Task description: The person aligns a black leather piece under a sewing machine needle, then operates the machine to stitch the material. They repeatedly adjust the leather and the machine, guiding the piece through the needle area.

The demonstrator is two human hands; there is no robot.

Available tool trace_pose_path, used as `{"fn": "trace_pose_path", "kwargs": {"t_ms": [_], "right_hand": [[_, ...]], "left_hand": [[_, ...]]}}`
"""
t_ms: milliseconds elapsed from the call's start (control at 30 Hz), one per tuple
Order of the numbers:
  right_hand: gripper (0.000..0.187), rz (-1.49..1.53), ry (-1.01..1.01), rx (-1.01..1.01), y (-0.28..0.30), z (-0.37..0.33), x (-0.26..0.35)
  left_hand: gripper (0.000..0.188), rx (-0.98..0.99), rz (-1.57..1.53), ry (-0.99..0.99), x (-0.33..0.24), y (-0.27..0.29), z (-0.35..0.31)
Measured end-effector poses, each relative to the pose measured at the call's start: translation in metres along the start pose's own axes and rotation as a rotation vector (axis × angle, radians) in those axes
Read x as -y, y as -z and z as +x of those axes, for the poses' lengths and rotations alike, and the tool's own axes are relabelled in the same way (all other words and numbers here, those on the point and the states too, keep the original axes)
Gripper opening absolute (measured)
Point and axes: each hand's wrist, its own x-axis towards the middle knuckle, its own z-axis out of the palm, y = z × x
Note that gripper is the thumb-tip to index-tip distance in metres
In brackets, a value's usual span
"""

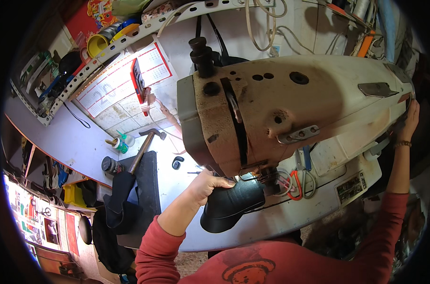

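Note:
My left hand point(209, 185) grips a black leather piece point(234, 204), thumb on top and fingers beneath. The piece is curved with a rounded lower end, somewhat like a shoe upper, and its upper edge lies under the needle area of a large, worn sewing machine point(271, 102). Light from the machine falls on the leather by my thumb. At the machine's far right end, my right hand point(412, 118) is closed against the handwheel; its fingers are partly hidden behind the machine's edge.
Scissors with orange handles point(296, 185) lie beside the machine's base on the white table point(215, 236). Left of the leather are a hammer point(143, 150), a dark mat point(148, 184), black earbuds point(177, 163) and a small jar point(111, 165). A perforated metal shelf rail point(144, 31) crosses above.

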Motion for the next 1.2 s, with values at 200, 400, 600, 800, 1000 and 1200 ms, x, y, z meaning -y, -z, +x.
{"fn": "trace_pose_path", "kwargs": {"t_ms": [200,400,600,800,1000,1200], "right_hand": [[0.038,0.141,-0.083,0.011,0.000,-0.016,0.004],[0.031,-0.390,0.130,0.146,-0.013,0.031,0.054],[0.034,-0.281,0.021,0.093,-0.024,0.032,0.070],[0.036,-0.077,0.054,-0.073,-0.027,0.005,0.063],[0.031,-0.211,-0.053,-0.059,-0.018,-0.008,0.076],[0.038,-0.170,0.194,-0.121,-0.004,-0.090,0.096]], "left_hand": [[0.030,-0.017,-0.014,-0.019,0.006,0.005,0.005],[0.038,-0.037,-0.054,-0.044,0.003,0.002,0.001],[0.051,-0.075,-0.001,-0.100,-0.003,-0.016,-0.005],[0.054,-0.114,0.061,-0.112,0.004,-0.001,0.015],[0.057,-0.105,0.083,-0.162,0.004,-0.004,0.019],[0.062,-0.084,0.005,-0.120,0.009,0.008,0.007]]}}
